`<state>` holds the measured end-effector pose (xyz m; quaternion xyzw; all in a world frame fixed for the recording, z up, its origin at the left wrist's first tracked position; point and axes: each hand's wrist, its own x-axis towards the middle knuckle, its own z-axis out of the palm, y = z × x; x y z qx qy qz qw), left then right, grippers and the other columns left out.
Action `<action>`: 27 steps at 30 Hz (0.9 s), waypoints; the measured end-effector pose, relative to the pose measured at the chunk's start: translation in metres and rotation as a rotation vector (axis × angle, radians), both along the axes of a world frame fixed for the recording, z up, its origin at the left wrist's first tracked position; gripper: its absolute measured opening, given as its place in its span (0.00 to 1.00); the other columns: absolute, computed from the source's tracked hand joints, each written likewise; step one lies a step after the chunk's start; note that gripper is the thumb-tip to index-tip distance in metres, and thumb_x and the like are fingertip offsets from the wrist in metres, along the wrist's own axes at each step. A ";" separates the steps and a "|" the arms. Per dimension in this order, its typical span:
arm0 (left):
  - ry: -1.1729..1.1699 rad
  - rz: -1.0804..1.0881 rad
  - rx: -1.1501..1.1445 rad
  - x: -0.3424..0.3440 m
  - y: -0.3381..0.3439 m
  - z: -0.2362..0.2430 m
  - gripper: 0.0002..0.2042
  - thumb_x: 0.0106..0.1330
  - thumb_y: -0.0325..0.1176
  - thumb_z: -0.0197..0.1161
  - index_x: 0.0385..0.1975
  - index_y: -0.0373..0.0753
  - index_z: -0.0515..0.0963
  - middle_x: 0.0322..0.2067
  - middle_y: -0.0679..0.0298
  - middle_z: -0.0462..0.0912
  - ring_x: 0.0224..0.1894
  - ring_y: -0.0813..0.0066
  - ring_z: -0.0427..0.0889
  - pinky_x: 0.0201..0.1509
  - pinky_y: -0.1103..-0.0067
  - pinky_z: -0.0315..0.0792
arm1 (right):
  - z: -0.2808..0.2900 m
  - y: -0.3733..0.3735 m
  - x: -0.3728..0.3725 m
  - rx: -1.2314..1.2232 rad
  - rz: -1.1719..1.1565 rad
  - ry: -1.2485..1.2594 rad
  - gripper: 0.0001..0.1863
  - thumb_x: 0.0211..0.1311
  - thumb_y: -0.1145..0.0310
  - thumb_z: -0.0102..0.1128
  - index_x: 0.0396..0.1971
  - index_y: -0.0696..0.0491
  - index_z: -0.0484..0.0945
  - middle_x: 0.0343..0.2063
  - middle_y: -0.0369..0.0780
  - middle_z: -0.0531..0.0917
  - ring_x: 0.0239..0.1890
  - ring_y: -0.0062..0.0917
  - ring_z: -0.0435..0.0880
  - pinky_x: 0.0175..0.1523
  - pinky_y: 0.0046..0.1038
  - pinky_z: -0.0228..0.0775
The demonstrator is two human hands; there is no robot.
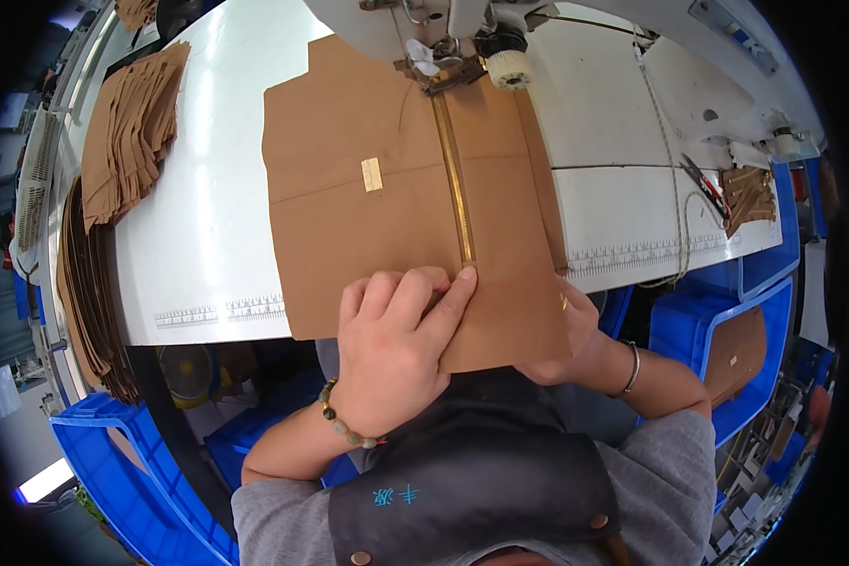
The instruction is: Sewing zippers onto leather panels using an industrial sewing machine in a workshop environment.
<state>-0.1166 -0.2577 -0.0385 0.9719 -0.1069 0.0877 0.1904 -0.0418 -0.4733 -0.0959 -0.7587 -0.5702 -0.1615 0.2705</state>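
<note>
Zipper (457,189) ahead of left hand (396,325), which presses brown panel (396,222), could skew if right hand (577,332), half-hidden by panel, grip unclear, tugs.

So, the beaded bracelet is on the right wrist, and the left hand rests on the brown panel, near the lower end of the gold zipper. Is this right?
Not quite: the head view shows the beaded bracelet on the left wrist. The left hand rests on the brown fabric panel, near the lower end of the gold zipper.

Sewing workshop, sewing machine (470,21), white table (208,217) (ruler (255,307) along its edge), stacked brown pieces (134,132), blue bins (674,335)
</note>
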 end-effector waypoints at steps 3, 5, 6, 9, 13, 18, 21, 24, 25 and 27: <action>0.006 -0.002 0.050 -0.002 -0.003 0.004 0.31 0.49 0.42 0.75 0.58 0.43 0.84 0.45 0.66 0.78 0.43 0.67 0.76 0.51 0.69 0.66 | 0.003 -0.002 0.001 -0.006 -0.005 0.007 0.21 0.44 0.72 0.70 0.42 0.62 0.85 0.48 0.48 0.81 0.57 0.48 0.83 0.63 0.47 0.79; 0.021 0.007 0.048 -0.004 -0.005 0.008 0.34 0.50 0.49 0.76 0.58 0.43 0.83 0.47 0.65 0.79 0.46 0.66 0.76 0.53 0.68 0.66 | 0.011 -0.007 0.007 -0.009 0.019 0.083 0.19 0.45 0.72 0.69 0.40 0.61 0.85 0.46 0.47 0.82 0.54 0.46 0.85 0.61 0.44 0.80; 0.029 0.001 0.036 -0.005 -0.005 0.010 0.37 0.49 0.57 0.75 0.59 0.41 0.82 0.50 0.64 0.79 0.50 0.64 0.76 0.55 0.67 0.65 | 0.016 -0.011 0.012 -0.025 0.040 0.157 0.17 0.46 0.72 0.69 0.39 0.60 0.85 0.43 0.46 0.83 0.51 0.45 0.86 0.59 0.42 0.81; 0.059 -0.017 0.036 -0.007 -0.004 0.012 0.45 0.48 0.69 0.71 0.60 0.39 0.81 0.55 0.62 0.79 0.57 0.62 0.75 0.59 0.64 0.64 | 0.039 -0.026 0.030 -0.022 -0.018 0.073 0.13 0.48 0.74 0.68 0.36 0.58 0.84 0.39 0.43 0.85 0.43 0.40 0.87 0.52 0.37 0.83; 0.074 -0.047 0.121 -0.010 -0.005 0.007 0.45 0.53 0.72 0.65 0.60 0.37 0.80 0.59 0.60 0.79 0.60 0.61 0.75 0.61 0.64 0.63 | 0.054 -0.022 0.047 0.096 -0.124 0.108 0.11 0.49 0.75 0.70 0.35 0.56 0.83 0.37 0.39 0.84 0.36 0.36 0.85 0.43 0.36 0.81; -0.052 -0.027 0.244 -0.010 -0.008 -0.006 0.30 0.62 0.54 0.68 0.59 0.40 0.81 0.59 0.62 0.80 0.59 0.66 0.77 0.64 0.63 0.64 | 0.043 0.013 0.039 0.027 -0.010 0.182 0.13 0.53 0.71 0.71 0.38 0.56 0.82 0.39 0.38 0.82 0.40 0.35 0.83 0.45 0.33 0.79; -0.147 -0.025 0.260 -0.007 -0.006 -0.011 0.22 0.61 0.41 0.70 0.55 0.42 0.84 0.55 0.65 0.83 0.55 0.70 0.81 0.63 0.65 0.68 | 0.039 0.022 0.037 0.006 0.012 0.180 0.15 0.53 0.68 0.71 0.39 0.57 0.83 0.40 0.38 0.82 0.42 0.34 0.82 0.46 0.34 0.79; -0.200 -0.080 0.143 0.004 0.004 -0.009 0.18 0.58 0.33 0.72 0.49 0.43 0.86 0.49 0.67 0.86 0.51 0.71 0.83 0.58 0.69 0.73 | 0.040 0.022 0.038 0.007 0.007 0.135 0.16 0.51 0.68 0.71 0.39 0.59 0.83 0.39 0.38 0.82 0.42 0.32 0.81 0.46 0.34 0.79; -0.215 -0.135 0.073 0.011 0.011 -0.006 0.15 0.56 0.31 0.73 0.46 0.42 0.87 0.46 0.68 0.87 0.50 0.71 0.84 0.55 0.71 0.75 | 0.040 0.023 0.038 0.010 0.023 0.128 0.15 0.51 0.69 0.71 0.39 0.59 0.83 0.39 0.38 0.82 0.42 0.32 0.81 0.46 0.33 0.79; -0.128 -0.156 0.019 0.023 0.023 0.001 0.15 0.54 0.31 0.74 0.43 0.42 0.88 0.44 0.68 0.88 0.49 0.70 0.84 0.54 0.73 0.76 | 0.041 0.022 0.040 0.014 0.040 0.114 0.15 0.51 0.70 0.71 0.38 0.60 0.84 0.39 0.39 0.82 0.42 0.31 0.81 0.46 0.33 0.79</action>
